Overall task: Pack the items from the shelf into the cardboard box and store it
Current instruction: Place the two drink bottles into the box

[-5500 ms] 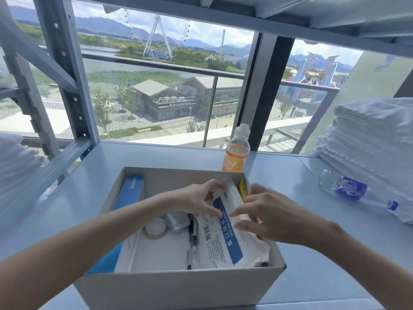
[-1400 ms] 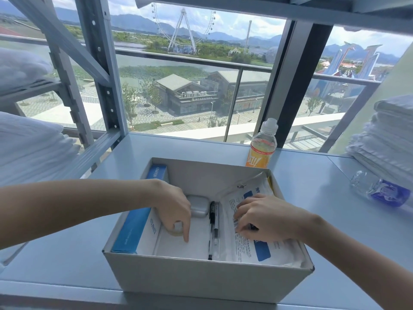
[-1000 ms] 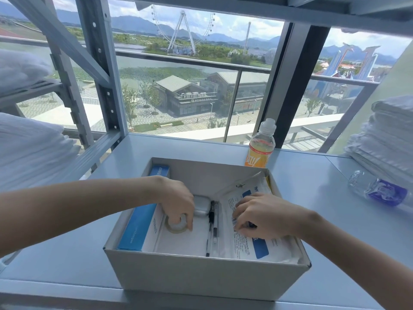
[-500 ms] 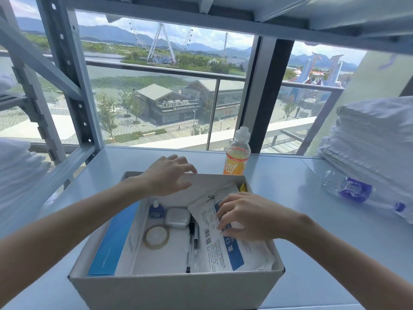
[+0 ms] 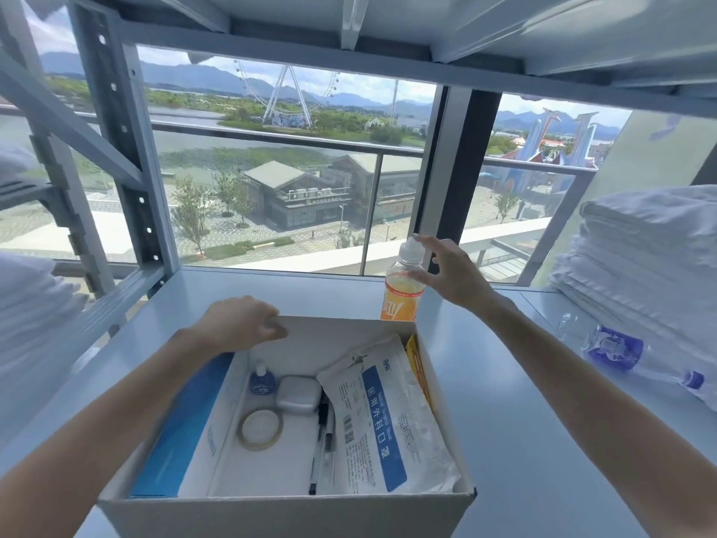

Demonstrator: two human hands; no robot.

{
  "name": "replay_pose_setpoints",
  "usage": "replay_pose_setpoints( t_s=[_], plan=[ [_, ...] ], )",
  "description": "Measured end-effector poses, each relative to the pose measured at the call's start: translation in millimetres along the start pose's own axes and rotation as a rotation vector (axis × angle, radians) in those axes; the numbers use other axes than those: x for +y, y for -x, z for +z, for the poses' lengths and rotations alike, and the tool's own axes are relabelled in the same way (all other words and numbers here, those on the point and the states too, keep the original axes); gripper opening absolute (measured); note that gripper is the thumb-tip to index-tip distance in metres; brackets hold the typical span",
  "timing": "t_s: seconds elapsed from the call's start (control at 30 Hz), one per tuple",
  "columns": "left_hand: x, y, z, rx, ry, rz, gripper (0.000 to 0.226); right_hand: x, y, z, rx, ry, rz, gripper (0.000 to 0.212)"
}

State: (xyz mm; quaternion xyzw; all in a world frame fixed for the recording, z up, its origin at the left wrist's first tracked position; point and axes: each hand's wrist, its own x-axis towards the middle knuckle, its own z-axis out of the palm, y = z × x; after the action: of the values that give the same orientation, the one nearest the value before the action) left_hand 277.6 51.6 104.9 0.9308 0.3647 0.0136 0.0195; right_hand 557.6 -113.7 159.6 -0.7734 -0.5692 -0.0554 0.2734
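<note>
An open white cardboard box (image 5: 287, 514) stands on the shelf in front of me. Inside lie a blue and white flat box (image 5: 186, 429), a tape roll (image 5: 260, 427), a small blue bottle (image 5: 262, 382), a grey case (image 5: 298, 394), pens (image 5: 322, 440) and a mask packet (image 5: 388, 421). My left hand (image 5: 240, 324) grips the box's far rim, fingers curled over it. My right hand (image 5: 446, 273) is spread open just right of the orange drink bottle (image 5: 401, 293), which stands upright behind the box; its fingers are at the bottle's neck.
A clear water bottle with a blue label (image 5: 620, 351) lies on its side at the right. Folded white towels (image 5: 644, 262) are stacked at the right edge, more white linen (image 5: 27, 304) at the left. A shelf board (image 5: 388, 17) hangs overhead; a metal upright (image 5: 128, 157) stands back left.
My right hand has left the mask packet and reached back to the orange bottle. My left hand has come down onto the box's far rim.
</note>
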Motion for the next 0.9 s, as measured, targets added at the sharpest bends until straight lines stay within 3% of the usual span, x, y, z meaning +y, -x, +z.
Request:
replay_pose_setpoints(
  t_s=[0.17, 0.37, 0.6, 0.7, 0.8, 0.9],
  plan=[
    [-15.0, 4.6, 1.2, 0.053, -0.031, -0.078, 0.038, -0.4, -23.2, 16.6, -0.051, -0.173, 0.094, 0.057],
    [-16.3, 6.3, 4.1, 0.101, 0.017, -0.055, 0.043, -6.0, -21.4, 18.4, 0.095, -0.158, 0.097, 0.051],
    [-18.7, 4.7, 8.1, 0.133, 0.012, -0.039, 0.048, -46.3, -18.6, -27.2, 0.491, -0.421, -0.046, 0.049],
    [-18.4, 6.4, 8.1, 0.136, 0.023, -0.029, 0.047, -71.1, -19.0, -50.6, 0.581, -0.593, -0.081, 0.049],
    [-16.2, 8.0, 7.1, 0.15, 0.034, -0.037, 0.044, -90.0, -9.8, -54.9, 0.514, -0.841, -0.033, 0.044],
    [-14.9, 9.0, 6.8, 0.149, 0.027, -0.045, 0.035, -104.9, 6.8, -44.5, 0.297, -1.093, 0.05, 0.044]
  ],
)
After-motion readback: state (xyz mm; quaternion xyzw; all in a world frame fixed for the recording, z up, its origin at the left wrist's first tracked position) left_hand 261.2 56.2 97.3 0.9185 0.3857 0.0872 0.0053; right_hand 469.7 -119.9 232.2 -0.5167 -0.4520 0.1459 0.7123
